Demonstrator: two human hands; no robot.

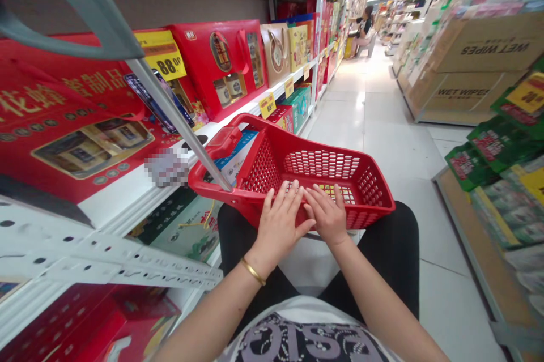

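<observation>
A red plastic shopping basket (314, 164) with perforated walls stands between my knees, its grey pull handle (182, 124) slanting up to the left. My left hand (283, 212), with a gold bangle (254, 271) at the wrist, lies over the basket's near rim, fingers stretched out. Beside it, my right hand (329, 214) rests on the same rim, fingers extended and slightly spread. The hands almost touch at the thumbs, and neither grips anything. A small yellow item shows through the basket's bottom, partly hidden by my fingers.
Red gift boxes (221, 67) line the white shelf on the left, with a phone (159, 101) leaning there. Green packets (501, 147) and wet wipes cartons (476, 50) are stacked on low platforms at right. A seated person (364, 30) is farther down the tiled aisle (361, 96).
</observation>
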